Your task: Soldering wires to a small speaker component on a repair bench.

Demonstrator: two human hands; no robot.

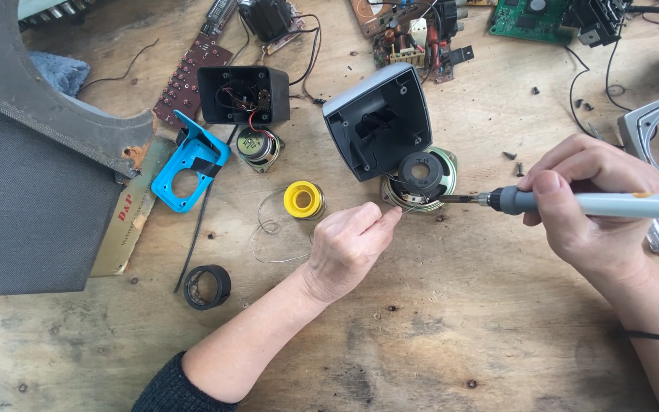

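My right hand [585, 202] grips a grey-handled soldering iron [573, 203], its tip touching the rim of a round speaker driver [421, 177] lying on the wooden table. My left hand [348, 248] pinches a thin solder wire [409, 208] and holds its end at the same spot on the speaker. The wire trails back in loops to a yellow solder spool [303, 200] just left of my left hand. A grey speaker housing [379, 120] leans against the speaker's far side, open side up.
A black open speaker box [242, 94] with a small driver [258, 146], a blue plastic bracket [191, 162], a black ring [207, 287], a large grey speaker grille [32, 175], circuit boards [413, 38] along the far edge, loose screws [512, 160].
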